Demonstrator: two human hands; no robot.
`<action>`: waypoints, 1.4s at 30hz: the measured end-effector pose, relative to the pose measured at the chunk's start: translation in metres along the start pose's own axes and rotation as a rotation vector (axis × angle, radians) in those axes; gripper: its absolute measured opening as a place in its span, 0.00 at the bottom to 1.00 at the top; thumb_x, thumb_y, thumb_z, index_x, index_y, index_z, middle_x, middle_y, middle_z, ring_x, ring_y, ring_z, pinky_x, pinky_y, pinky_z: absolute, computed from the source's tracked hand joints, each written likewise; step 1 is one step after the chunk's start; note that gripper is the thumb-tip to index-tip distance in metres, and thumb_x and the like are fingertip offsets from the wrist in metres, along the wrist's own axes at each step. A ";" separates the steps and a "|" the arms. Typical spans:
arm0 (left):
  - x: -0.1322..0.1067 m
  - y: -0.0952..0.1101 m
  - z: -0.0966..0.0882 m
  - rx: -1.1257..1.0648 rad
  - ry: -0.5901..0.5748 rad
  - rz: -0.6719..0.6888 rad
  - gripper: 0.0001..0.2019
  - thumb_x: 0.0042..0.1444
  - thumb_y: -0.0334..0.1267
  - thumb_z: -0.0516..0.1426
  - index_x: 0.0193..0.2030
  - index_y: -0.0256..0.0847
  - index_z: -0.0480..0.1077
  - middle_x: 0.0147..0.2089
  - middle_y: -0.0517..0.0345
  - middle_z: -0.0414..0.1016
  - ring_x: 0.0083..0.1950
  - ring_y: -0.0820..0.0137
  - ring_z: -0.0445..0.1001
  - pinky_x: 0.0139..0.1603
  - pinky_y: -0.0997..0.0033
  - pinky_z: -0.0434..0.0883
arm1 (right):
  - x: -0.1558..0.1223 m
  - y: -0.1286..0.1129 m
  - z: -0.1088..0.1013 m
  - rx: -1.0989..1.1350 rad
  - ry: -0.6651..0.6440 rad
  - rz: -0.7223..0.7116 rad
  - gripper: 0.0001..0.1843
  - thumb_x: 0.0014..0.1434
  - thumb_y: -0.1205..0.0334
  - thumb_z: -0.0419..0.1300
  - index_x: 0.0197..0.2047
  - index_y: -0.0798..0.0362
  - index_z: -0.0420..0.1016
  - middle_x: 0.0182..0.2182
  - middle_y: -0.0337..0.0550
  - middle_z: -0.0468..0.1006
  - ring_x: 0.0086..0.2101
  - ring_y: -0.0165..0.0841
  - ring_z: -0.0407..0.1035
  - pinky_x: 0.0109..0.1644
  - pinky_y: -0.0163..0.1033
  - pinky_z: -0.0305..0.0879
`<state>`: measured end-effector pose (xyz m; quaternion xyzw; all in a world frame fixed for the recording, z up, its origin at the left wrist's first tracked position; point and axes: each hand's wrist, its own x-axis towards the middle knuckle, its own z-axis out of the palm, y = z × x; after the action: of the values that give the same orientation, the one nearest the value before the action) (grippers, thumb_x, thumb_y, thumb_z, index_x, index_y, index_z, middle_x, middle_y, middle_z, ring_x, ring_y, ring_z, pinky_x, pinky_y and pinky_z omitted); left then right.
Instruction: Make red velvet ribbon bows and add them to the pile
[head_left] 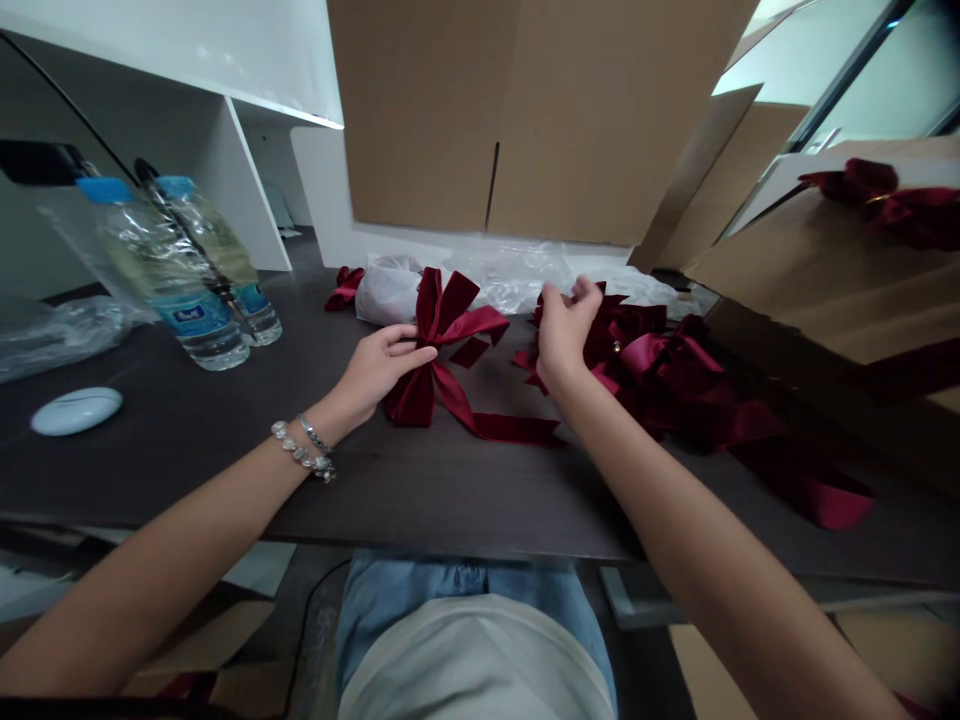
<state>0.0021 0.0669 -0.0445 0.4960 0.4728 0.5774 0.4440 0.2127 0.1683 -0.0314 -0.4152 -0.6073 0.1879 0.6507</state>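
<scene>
A dark red velvet ribbon bow (444, 352) lies on the dark desk (225, 440) in front of me, its tails trailing toward me and to the right. My left hand (377, 368) pinches the bow at its knot, fingers closed on it. My right hand (564, 330) is raised over a pile of the same red bows (675, 385) on the right, fingers curled together on something small I cannot make out.
Two water bottles (187, 270) stand at the left, with a white mouse (76, 410) nearer me. Clear plastic bags (517, 275) lie behind the bows. Cardboard boxes (817, 270) stand at the back and right, one holding more red bows (892, 200).
</scene>
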 end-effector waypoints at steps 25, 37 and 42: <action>-0.003 0.010 -0.003 -0.128 -0.271 -0.156 0.08 0.53 0.37 0.62 0.40 0.38 0.73 0.37 0.58 0.78 0.38 0.75 0.75 0.42 0.77 0.69 | -0.033 -0.049 0.013 -0.060 -0.808 -0.656 0.05 0.64 0.69 0.57 0.37 0.55 0.74 0.37 0.44 0.73 0.40 0.32 0.67 0.45 0.37 0.64; -0.007 0.011 -0.005 0.190 -0.301 0.058 0.19 0.53 0.46 0.62 0.49 0.39 0.77 0.47 0.54 0.80 0.50 0.66 0.74 0.53 0.69 0.68 | -0.038 -0.050 0.014 -0.128 -0.776 -0.550 0.02 0.60 0.68 0.63 0.35 0.56 0.74 0.35 0.42 0.76 0.37 0.30 0.68 0.42 0.35 0.62; -0.004 0.010 -0.004 0.237 -0.295 0.125 0.22 0.49 0.43 0.65 0.52 0.39 0.75 0.48 0.54 0.80 0.50 0.65 0.75 0.56 0.65 0.68 | -0.038 -0.059 0.015 -0.057 -0.704 -0.484 0.02 0.60 0.69 0.60 0.36 0.56 0.74 0.33 0.41 0.76 0.35 0.30 0.68 0.40 0.36 0.61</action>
<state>-0.0017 0.0606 -0.0356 0.6524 0.4357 0.4653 0.4101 0.1759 0.1106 -0.0115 -0.1888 -0.8773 0.1433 0.4173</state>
